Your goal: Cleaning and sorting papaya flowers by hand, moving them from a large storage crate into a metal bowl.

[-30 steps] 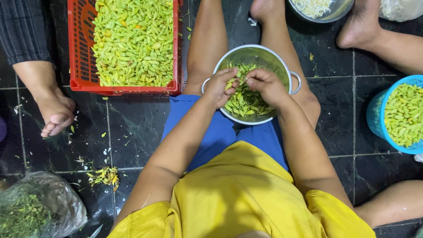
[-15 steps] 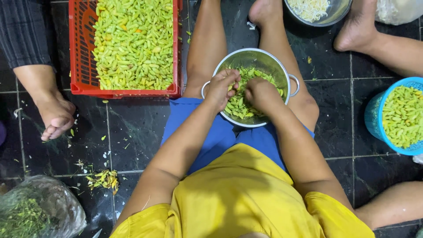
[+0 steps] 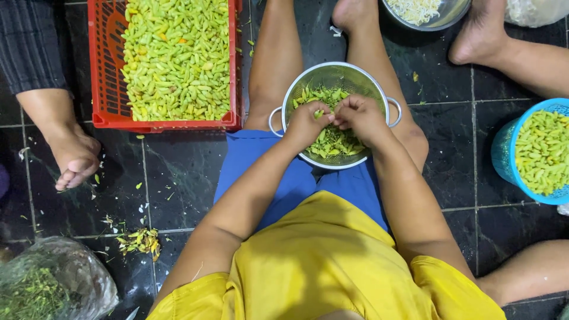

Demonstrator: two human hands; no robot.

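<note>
A steel colander (image 3: pixel 332 74) with two loop handles rests between my legs, partly filled with small green chillies (image 3: pixel 332 142). My left hand (image 3: pixel 305 123) and my right hand (image 3: pixel 360 117) meet over its middle, fingertips pinched together on one green chilli (image 3: pixel 320 112). Both wrists lie across the colander's near rim. My blue shorts and yellow shirt fill the lower middle of the view.
A red crate (image 3: pixel 104 71) heaped with green chillies stands at the upper left. A blue basket (image 3: pixel 504 154) of chillies sits at right, a steel bowl (image 3: pixel 453 16) of pale bits at top. Other people's feet (image 3: pixel 74 157) rest nearby. A plastic bag (image 3: pixel 56 284) of stems lies lower left.
My hands have drawn closer together over the colander's middle, fingertips now touching on a chilli. The view has shifted slightly downward.
</note>
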